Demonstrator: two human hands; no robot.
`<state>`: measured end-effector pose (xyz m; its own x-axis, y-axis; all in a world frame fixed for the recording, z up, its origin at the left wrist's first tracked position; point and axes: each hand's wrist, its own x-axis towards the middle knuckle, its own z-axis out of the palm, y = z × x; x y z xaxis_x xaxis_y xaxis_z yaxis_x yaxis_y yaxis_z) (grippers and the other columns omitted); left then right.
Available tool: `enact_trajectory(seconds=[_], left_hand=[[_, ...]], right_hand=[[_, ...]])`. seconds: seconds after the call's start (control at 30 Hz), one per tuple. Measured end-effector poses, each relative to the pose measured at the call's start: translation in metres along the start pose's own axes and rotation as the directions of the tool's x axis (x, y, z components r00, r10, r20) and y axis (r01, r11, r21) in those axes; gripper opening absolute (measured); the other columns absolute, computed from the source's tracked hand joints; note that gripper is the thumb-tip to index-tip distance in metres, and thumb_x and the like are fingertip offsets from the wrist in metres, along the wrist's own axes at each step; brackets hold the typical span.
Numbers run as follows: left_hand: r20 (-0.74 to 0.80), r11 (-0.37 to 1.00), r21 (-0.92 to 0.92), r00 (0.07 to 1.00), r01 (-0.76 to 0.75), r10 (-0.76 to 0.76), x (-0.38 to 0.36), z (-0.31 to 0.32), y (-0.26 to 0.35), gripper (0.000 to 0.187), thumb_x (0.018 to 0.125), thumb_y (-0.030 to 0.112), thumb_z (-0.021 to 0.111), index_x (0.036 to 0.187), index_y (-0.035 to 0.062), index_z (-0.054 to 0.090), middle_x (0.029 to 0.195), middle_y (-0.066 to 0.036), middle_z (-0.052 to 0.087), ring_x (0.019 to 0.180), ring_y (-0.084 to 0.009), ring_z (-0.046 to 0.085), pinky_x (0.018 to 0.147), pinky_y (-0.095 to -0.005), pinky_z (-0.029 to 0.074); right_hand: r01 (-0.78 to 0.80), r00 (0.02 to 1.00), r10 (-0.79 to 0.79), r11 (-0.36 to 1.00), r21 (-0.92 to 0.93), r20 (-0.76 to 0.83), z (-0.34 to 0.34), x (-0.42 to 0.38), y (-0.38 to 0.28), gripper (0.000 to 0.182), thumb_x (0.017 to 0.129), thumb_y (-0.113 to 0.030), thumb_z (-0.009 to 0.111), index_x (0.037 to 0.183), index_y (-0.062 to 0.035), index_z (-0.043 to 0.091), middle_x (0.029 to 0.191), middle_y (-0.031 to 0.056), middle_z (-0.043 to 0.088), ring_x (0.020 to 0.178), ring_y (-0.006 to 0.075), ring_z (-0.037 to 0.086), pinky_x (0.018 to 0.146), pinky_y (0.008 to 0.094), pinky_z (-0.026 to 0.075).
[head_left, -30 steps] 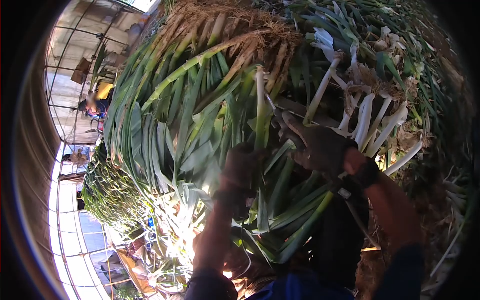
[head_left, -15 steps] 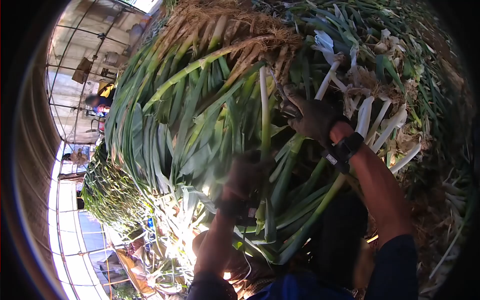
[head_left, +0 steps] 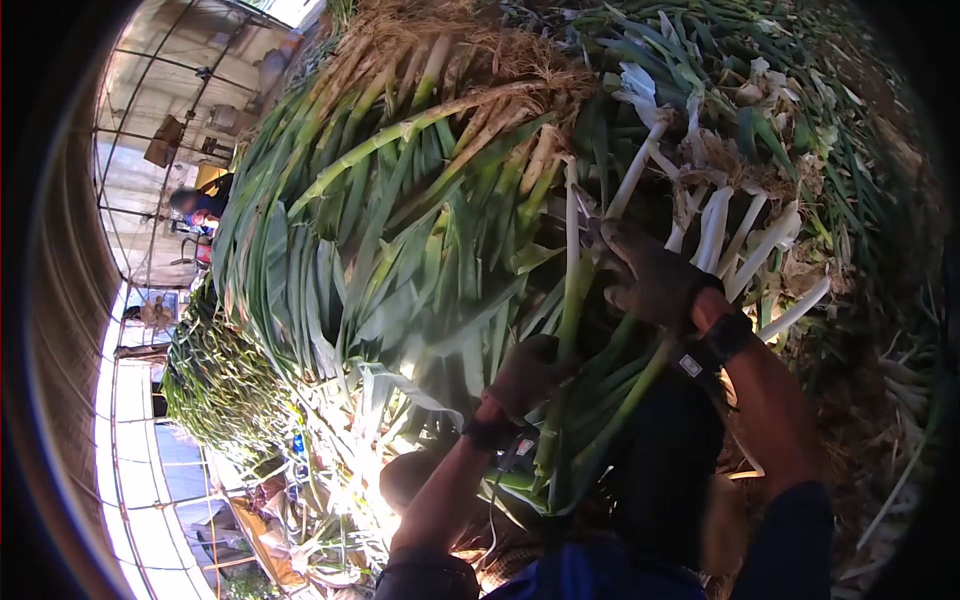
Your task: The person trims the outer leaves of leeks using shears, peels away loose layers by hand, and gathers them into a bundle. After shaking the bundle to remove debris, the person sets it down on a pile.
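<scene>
My left hand (head_left: 530, 375), in a dark glove, is wrapped round the green lower part of a leek (head_left: 572, 225). This leek stands upright in view, its pale end up and its root end trimmed short. Beside the pale shank is my right hand (head_left: 650, 275), also gloved, its fingers closed on a thin-bladed cutting tool (head_left: 583, 207) whose handle is mostly hidden. Several white-shanked leeks (head_left: 712, 230) lie just beyond the right hand. More green leaves hang below both hands, over my lap.
A large heap of untrimmed leeks (head_left: 340, 240) with brown roots (head_left: 500, 60) fills the left and top. Leaf scraps (head_left: 850, 110) cover the right side. Another leek pile (head_left: 225, 385) lies farther left, near a person (head_left: 205, 203) in the background by the greenhouse wall (head_left: 150, 60).
Both hands have shifted right with the leek and the cutting tool; the left hand also rose slightly, while the right went a little lower.
</scene>
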<state>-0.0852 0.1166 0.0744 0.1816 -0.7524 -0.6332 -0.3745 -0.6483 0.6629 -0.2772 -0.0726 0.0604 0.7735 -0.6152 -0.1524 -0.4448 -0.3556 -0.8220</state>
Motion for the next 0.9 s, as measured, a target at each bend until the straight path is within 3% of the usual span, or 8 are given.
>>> enact_trajectory(seconds=[0.07,0.2,0.33,0.37,0.47,0.6,0.73,0.9], left_hand=[[0.015,0.999,-0.025,0.999,-0.04,0.04,-0.002,0.003,0.0,0.041,0.091,0.032,0.08,0.11,-0.0036,0.076,0.089,-0.005,0.074,0.08,-0.011,0.065,0.075,-0.0302,0.053],[-0.006,0.998,-0.019,0.998,-0.062,0.062,-0.007,0.004,0.015,0.035,0.09,0.025,0.081,0.107,-0.0046,0.074,0.088,-0.008,0.075,0.08,-0.0151,0.068,0.075,-0.0342,0.055],[-0.031,0.992,-0.121,0.999,-0.03,0.026,-0.001,-0.002,0.008,0.034,0.087,0.023,0.083,0.107,-0.0025,0.075,0.086,-0.007,0.075,0.076,-0.0153,0.069,0.073,-0.0357,0.056],[-0.043,0.993,-0.11,0.998,-0.043,0.039,-0.001,-0.004,0.011,0.033,0.086,0.022,0.083,0.107,-0.002,0.075,0.085,-0.007,0.075,0.075,-0.0153,0.069,0.072,-0.0362,0.056],[-0.11,0.99,-0.013,0.984,-0.143,0.14,0.009,-0.008,0.011,0.032,0.083,0.02,0.084,0.106,-0.0008,0.075,0.084,-0.007,0.074,0.074,-0.0146,0.068,0.072,-0.0362,0.056],[-0.091,0.981,0.059,0.977,-0.187,0.192,0.026,-0.024,0.033,0.029,0.089,0.015,0.084,0.11,-0.002,0.073,0.09,-0.003,0.074,0.079,-0.0093,0.065,0.072,-0.0285,0.053],[-0.094,0.971,0.12,0.972,-0.205,0.217,0.063,-0.026,0.025,0.031,0.088,0.016,0.084,0.111,-0.0016,0.074,0.09,-0.003,0.074,0.079,-0.0101,0.065,0.074,-0.0293,0.054],[-0.144,0.931,0.239,0.938,-0.275,0.314,0.086,-0.011,0.001,0.04,0.086,0.025,0.086,0.116,0.0003,0.074,0.1,-0.009,0.075,0.09,-0.0192,0.069,0.083,-0.036,0.056]], right_hand=[[-0.207,0.95,0.236,0.966,-0.152,0.204,-0.014,-0.033,-0.015,0.094,0.093,-0.026,0.074,0.169,-0.0126,0.021,0.125,0.022,0.072,0.109,0.0418,0.071,0.098,0.0455,0.055],[-0.128,0.933,0.189,0.97,-0.208,0.305,-0.032,-0.069,-0.027,0.096,0.092,-0.037,0.069,0.168,-0.0077,0.019,0.111,0.0289,0.074,0.102,0.0455,0.072,0.095,0.0516,0.056],[-0.181,0.959,0.213,0.968,-0.177,0.188,-0.036,-0.089,-0.005,0.095,0.091,-0.035,0.07,0.167,-0.0053,0.021,0.11,0.0295,0.073,0.103,0.0457,0.072,0.094,0.0518,0.056],[-0.069,0.976,0.083,0.995,-0.075,0.2,-0.032,-0.099,0.005,0.094,0.091,-0.035,0.07,0.168,-0.0096,0.022,0.111,0.0288,0.073,0.103,0.0449,0.072,0.094,0.0505,0.057],[-0.129,0.881,0.189,0.978,-0.165,0.434,-0.044,-0.112,-0.034,0.091,0.091,-0.035,0.07,0.168,-0.0141,0.026,0.112,0.0269,0.074,0.102,0.0438,0.073,0.094,0.0496,0.057],[-0.153,0.928,0.206,0.971,-0.185,0.311,-0.048,-0.111,-0.02,0.071,0.09,-0.038,0.069,0.152,-0.0153,0.045,0.108,0.0243,0.075,0.097,0.0439,0.073,0.091,0.052,0.058],[-0.14,0.921,0.237,0.942,-0.305,0.309,-0.043,-0.11,-0.02,0.07,0.09,-0.036,0.072,0.152,-0.0163,0.045,0.111,0.0235,0.074,0.099,0.0423,0.074,0.089,0.0519,0.058],[-0.145,0.975,0.183,0.953,-0.266,0.126,-0.037,-0.094,0.02,0.083,0.088,-0.039,0.068,0.159,-0.0065,0.039,0.095,0.0271,0.074,0.091,0.0473,0.072,0.085,0.0558,0.057]])
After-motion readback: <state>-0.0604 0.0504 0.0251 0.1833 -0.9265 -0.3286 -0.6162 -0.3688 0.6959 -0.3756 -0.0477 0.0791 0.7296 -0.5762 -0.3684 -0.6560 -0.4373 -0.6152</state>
